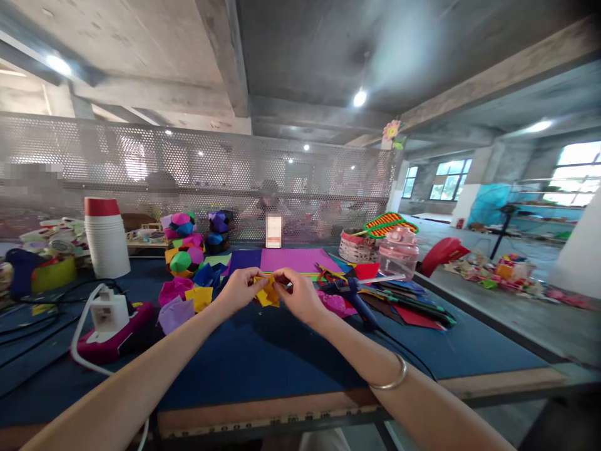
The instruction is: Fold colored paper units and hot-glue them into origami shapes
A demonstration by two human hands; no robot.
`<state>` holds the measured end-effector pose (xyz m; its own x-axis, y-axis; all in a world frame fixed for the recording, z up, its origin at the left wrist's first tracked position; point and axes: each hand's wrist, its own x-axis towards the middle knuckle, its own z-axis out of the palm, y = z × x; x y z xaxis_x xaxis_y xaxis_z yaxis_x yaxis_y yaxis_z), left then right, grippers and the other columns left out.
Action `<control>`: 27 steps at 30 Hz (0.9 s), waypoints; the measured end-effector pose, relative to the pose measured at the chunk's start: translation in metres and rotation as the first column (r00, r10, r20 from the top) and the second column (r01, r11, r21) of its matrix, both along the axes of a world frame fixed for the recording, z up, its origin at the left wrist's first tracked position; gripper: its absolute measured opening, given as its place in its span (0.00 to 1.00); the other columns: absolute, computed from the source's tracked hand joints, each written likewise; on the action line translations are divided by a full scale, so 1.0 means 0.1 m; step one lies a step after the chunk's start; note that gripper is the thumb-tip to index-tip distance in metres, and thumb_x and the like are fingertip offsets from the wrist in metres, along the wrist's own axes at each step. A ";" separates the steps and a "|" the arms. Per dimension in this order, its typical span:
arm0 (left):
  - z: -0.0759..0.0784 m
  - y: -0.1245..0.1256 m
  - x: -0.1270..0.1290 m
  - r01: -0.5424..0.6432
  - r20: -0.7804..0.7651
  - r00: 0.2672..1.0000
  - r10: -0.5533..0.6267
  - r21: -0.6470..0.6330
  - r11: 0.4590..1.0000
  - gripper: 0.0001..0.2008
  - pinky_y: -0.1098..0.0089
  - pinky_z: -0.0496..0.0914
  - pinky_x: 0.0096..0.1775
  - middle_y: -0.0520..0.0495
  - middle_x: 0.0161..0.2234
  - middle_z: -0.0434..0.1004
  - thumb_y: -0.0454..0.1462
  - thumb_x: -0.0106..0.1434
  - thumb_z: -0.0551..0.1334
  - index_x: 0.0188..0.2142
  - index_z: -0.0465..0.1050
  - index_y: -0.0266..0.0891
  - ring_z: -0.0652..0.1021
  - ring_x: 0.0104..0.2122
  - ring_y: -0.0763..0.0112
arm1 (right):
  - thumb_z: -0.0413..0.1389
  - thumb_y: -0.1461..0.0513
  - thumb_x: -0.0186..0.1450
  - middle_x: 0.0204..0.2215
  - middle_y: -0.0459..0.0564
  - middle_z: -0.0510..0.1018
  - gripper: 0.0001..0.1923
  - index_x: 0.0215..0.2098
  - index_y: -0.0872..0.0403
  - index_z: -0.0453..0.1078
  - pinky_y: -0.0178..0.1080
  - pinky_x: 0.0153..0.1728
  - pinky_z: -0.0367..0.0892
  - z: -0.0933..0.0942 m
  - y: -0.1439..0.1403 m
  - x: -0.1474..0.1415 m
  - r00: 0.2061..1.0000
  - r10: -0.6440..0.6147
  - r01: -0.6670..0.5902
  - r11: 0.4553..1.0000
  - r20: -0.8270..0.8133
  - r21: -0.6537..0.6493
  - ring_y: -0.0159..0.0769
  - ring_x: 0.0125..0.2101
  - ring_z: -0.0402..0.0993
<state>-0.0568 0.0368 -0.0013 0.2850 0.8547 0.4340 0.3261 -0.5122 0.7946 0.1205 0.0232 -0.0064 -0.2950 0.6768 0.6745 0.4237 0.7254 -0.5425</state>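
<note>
Yellow folded paper (268,293), creased, small, pinched between left hand (241,289) and right hand (297,294) fingers

**Blue-topped table, crowded along the far side**

Table (263,363) covered in blue, wooden front edge. Left of the magenta paper sheet (293,259): folded paper balls (184,247), loose folded pieces (181,300), stack of white cups (107,238), pink power strip (113,329). Right of the sheet: clear pink-lidded jar (398,250), glue gun (354,297), dark paper sheets (413,307).
</note>
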 end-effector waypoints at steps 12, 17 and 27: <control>0.04 -0.06 0.03 0.103 0.131 0.988 -0.081 -0.171 0.980 0.17 0.70 0.72 0.24 0.49 0.23 0.76 0.45 0.52 0.64 0.35 0.73 0.33 0.76 0.23 0.70 | 0.51 0.66 0.61 0.30 0.46 0.76 0.06 0.33 0.54 0.70 0.32 0.32 0.65 0.02 0.00 0.00 1.000 0.025 -0.026 0.998 0.008 0.062 0.31 0.30 0.71; 0.08 -0.11 0.03 0.149 0.172 0.979 -0.110 -0.228 0.962 0.18 0.71 0.73 0.25 0.46 0.25 0.77 0.46 0.52 0.64 0.35 0.73 0.31 0.77 0.25 0.69 | 0.50 0.66 0.61 0.30 0.46 0.74 0.07 0.32 0.54 0.70 0.32 0.32 0.63 0.04 -0.01 0.03 0.997 0.027 -0.034 0.994 0.068 0.101 0.30 0.30 0.70; 0.10 -0.14 0.04 0.165 0.211 0.972 -0.107 -0.284 0.944 0.16 0.71 0.72 0.27 0.47 0.25 0.76 0.45 0.52 0.64 0.33 0.72 0.32 0.77 0.25 0.70 | 0.48 0.67 0.66 0.30 0.49 0.72 0.10 0.34 0.54 0.70 0.33 0.36 0.60 0.09 -0.09 0.08 0.957 -0.026 -0.055 0.961 0.288 0.271 0.33 0.33 0.67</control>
